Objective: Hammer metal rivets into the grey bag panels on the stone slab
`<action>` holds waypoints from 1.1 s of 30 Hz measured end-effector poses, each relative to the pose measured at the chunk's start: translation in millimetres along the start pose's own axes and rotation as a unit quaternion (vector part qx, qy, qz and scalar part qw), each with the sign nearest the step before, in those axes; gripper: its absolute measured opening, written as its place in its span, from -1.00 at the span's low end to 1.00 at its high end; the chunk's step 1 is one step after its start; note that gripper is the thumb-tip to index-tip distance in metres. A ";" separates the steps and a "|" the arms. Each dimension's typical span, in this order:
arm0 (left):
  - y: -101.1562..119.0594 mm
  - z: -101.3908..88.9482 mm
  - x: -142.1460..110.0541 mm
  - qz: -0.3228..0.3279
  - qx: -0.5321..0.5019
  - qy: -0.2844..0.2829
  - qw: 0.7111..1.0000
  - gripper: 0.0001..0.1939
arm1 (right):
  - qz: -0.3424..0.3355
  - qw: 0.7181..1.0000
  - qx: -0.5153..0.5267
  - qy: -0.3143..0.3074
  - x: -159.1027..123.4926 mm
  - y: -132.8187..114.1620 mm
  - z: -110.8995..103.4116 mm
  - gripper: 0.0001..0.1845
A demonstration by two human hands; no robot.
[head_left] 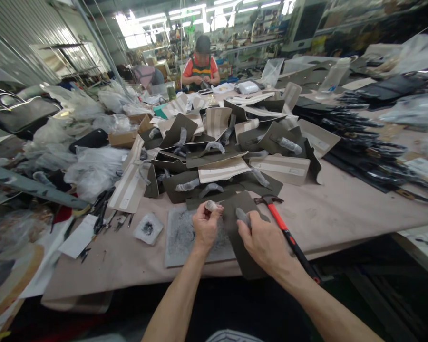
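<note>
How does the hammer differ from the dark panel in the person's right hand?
The panel is a broad, dark sheet; the hammer is slim, with a red-and-black handle. The right hand holds the panel, while neither hand grips the hammer. Both are at the near side of the table.

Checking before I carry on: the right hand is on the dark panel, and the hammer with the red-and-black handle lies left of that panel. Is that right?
One side is wrong: the hammer with the red-and-black handle lies right of the dark panel, not left, as the head view shows. The right hand is indeed on the panel.
</note>
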State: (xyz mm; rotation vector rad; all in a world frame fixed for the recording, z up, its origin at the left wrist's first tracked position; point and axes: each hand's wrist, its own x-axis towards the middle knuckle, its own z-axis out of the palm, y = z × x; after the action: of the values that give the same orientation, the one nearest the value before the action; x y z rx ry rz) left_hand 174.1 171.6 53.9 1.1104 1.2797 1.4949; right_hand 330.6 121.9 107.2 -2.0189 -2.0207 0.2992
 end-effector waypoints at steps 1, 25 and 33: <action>2.9 -1.0 2.2 0.012 -0.008 0.014 1.000 -0.76 | 0.013 0.999 0.018 -0.022 -0.1 -0.6 2.2 -0.76; -56.4 -8.6 9.2 -0.067 0.071 -0.113 0.989 -0.80 | 0.062 0.996 0.064 0.020 -19.7 66.8 55.0 -0.48; -54.1 -5.4 8.3 -0.041 0.119 -0.125 0.984 -0.90 | 0.133 0.981 -0.108 -0.086 -17.3 149.9 57.5 -0.63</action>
State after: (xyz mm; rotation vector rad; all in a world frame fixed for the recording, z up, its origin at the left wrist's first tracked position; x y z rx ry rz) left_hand 169.9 184.4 0.5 1.3367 1.3322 1.1229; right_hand 452.9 108.3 2.7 -2.4836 -1.9523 0.3284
